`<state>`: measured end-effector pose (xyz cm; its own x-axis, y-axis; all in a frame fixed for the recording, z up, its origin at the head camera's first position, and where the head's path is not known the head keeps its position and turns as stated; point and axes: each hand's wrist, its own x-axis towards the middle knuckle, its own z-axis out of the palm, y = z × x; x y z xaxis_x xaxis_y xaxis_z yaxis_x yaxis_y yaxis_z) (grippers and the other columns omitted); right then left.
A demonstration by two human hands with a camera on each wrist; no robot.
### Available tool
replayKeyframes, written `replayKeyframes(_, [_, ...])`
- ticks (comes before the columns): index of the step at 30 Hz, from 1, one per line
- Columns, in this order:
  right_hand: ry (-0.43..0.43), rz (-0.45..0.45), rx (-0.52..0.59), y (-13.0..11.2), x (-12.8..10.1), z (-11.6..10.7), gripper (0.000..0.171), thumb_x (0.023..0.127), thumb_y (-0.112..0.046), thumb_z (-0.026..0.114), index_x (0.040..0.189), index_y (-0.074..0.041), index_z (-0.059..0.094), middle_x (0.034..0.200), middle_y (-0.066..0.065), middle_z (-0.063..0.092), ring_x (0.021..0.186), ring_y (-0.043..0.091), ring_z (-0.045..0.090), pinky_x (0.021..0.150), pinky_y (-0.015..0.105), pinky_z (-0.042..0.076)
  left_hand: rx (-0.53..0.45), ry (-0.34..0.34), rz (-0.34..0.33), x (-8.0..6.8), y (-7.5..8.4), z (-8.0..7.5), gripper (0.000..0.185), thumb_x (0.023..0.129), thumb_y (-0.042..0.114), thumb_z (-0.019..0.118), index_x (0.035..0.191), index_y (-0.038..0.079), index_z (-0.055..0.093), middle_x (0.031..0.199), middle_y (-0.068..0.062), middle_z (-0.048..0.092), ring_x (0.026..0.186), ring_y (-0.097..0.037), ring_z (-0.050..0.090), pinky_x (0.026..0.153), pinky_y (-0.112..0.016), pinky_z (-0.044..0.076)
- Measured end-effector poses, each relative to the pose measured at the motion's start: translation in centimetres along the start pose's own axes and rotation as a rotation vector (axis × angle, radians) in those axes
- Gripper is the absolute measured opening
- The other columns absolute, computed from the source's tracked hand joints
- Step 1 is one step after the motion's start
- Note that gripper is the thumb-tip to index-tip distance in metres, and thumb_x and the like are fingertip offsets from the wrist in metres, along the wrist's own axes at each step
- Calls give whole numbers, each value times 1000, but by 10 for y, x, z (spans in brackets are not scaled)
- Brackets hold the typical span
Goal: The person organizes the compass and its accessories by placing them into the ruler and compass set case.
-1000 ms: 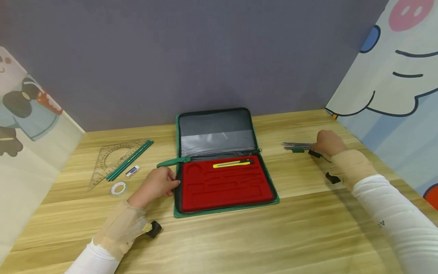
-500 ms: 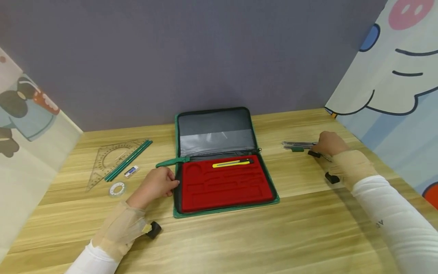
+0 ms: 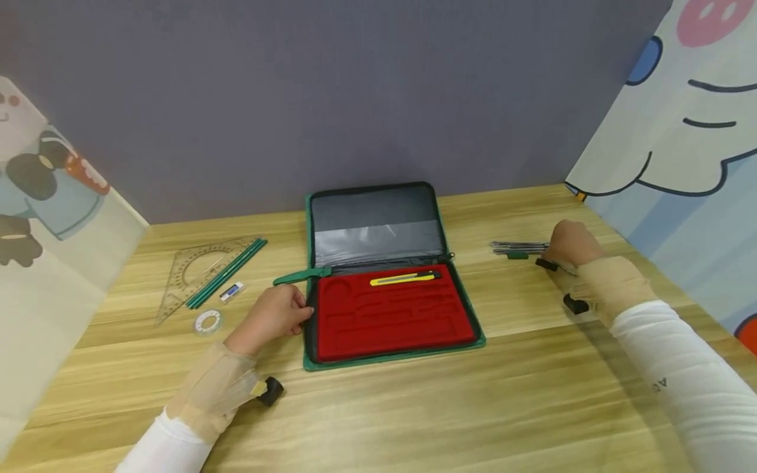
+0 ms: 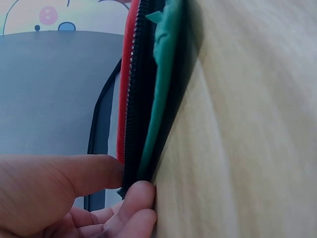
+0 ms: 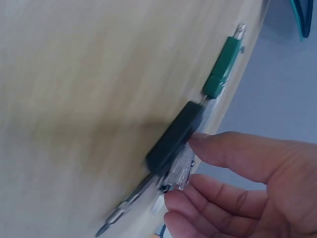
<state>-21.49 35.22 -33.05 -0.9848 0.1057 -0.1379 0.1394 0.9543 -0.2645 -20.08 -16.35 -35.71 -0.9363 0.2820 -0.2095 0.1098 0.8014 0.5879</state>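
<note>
Little has moved since the earlier frames: both hands sit where they were, and only the head camera has drifted slightly, so the scene lies a touch differently in view.

Nearest, on the pale wooden table (image 3: 414, 414), the left hand (image 3: 273, 316) lies at the left edge of the open green zip case with a red moulded tray (image 3: 393, 315). In the left wrist view its thumb (image 4: 74, 173) and curled fingertips (image 4: 141, 196) pinch the case's zipper edge, holding it down. A yellow utility knife (image 3: 405, 279) lies in the tray's far slot, its long axis running left to right.

Farther out and well to the right of the case, the right hand (image 3: 572, 244) rests over a bundle of thin metal drafting instruments with black and green parts (image 3: 520, 249). Their long axis also runs left to right, the tips pointing back toward the case and the near ends under the fingers. The right wrist view shows thumb and fingers (image 5: 233, 156) closing about the black barrel (image 5: 173, 138), touching it, though a firm clamp cannot be told for sure. This hand is plainly the nearer one to the bundle; the forearm reaches out low along the table, wrist bent inward.

Far left, apart from both hands, lie a clear plastic set square (image 3: 192, 276), green pencils (image 3: 227, 274), a small white eraser (image 3: 231, 292) and a roll of clear tape (image 3: 207, 322).
</note>
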Motion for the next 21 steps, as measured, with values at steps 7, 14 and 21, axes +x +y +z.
replayKeyframes(7, [3, -106, 6, -23, 1, -2, 18, 77, -10, 71, 64, -1, 61, 60, 7, 58, 52, 17, 47, 51, 35, 42, -3, 4, 5, -2, 2, 0, 14, 87, 13, 65, 84, 1, 58, 67, -7, 60, 49, -11, 58, 52, -25, 49])
replayKeyframes(14, [15, -295, -5, -67, 0, 8, 13, 76, -5, 70, 75, 3, 60, 67, 8, 57, 59, 20, 46, 58, 36, 41, 3, 10, 3, 0, 1, 1, 14, 87, 13, 65, 83, 2, 58, 66, -6, 60, 49, -11, 58, 52, -25, 49])
replayKeyframes(21, [-7, -444, -7, -117, -8, 18, 12, 74, 0, 68, 84, 5, 65, 75, 11, 62, 65, 20, 52, 68, 41, 47, 1, 16, 8, 0, 1, 1, 13, 87, 12, 65, 83, 1, 58, 68, -7, 60, 49, -11, 58, 52, -25, 49])
